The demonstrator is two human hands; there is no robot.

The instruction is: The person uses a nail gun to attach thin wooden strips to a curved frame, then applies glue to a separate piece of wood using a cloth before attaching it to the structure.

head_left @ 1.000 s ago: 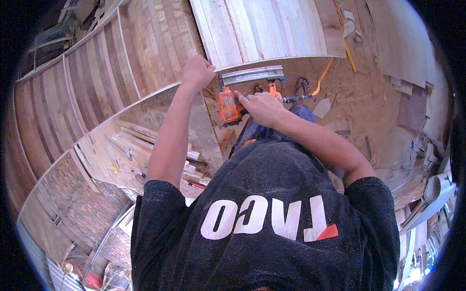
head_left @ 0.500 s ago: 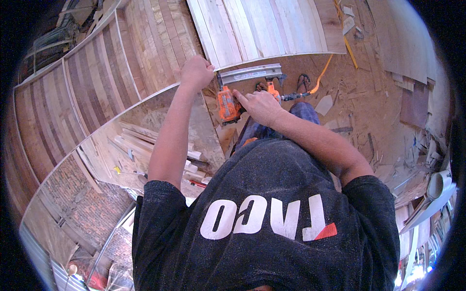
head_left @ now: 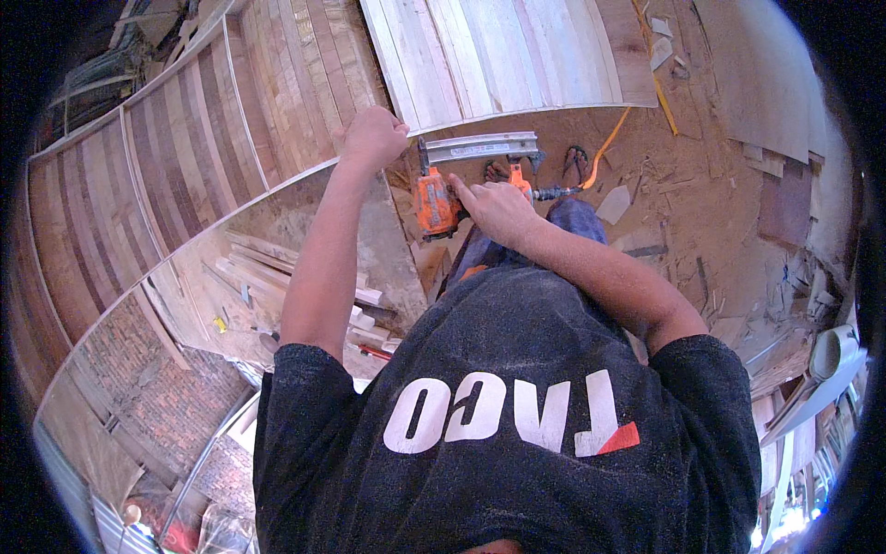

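My right hand (head_left: 498,210) is wrapped round an orange pneumatic nail gun (head_left: 436,203), with the index finger stretched toward its body. The gun's long silver magazine (head_left: 480,147) lies just short of the near edge of a pale slatted wooden panel (head_left: 498,69). My left hand (head_left: 374,138) is closed at the near edge of a browner slatted panel (head_left: 286,74), beside the seam between the two panels. Its fingertips are turned under, and what they pinch is hidden. A thin pale strip (head_left: 231,203) runs along the brown panel's near edge.
An orange air hose (head_left: 609,148) trails from the gun's fitting to the right. My sandalled feet (head_left: 577,162) stand on the brown floor among wood scraps (head_left: 614,203). Cut wooden sticks (head_left: 268,272) lie below the brown panel. Sheets of board (head_left: 784,198) are at the right.
The nail gun and my right hand have shifted very slightly down and right, away from the panel edge. My left hand stays at the same spot.
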